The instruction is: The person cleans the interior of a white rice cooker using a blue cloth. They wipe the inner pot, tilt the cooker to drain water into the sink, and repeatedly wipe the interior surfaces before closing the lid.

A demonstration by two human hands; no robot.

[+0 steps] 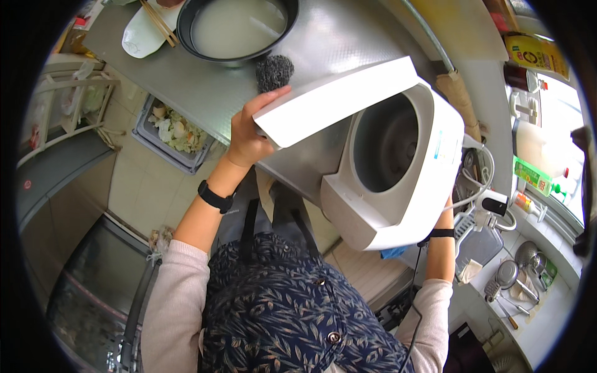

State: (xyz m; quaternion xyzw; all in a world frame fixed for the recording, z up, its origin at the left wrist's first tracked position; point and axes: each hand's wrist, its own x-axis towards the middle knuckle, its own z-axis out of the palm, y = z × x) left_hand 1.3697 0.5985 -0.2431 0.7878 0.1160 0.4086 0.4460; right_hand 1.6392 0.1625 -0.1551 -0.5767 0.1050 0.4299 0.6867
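Observation:
A white rice cooker [433, 186] is tilted over the front of the metal counter, its lid [340, 100] swung wide. Its dark inner cavity [385, 142] faces me and holds nothing that I can see. My left hand [252, 126] grips the free end of the lid, fingers on its edge. A dark wiry scouring pad [274, 72] lies on the counter just beyond those fingers. My right forearm [440, 252] reaches up behind the cooker's body; the hand itself is hidden there.
A dark pot [182, 32] of cloudy liquid stands on the counter [326, 28], near a white dish [140, 44] with chopsticks [156, 21]. Below is a grey bin [165, 156] of food scraps. Bottles line the window at right, above several ladles [506, 275]. A white cable [489, 163] runs beside the cooker.

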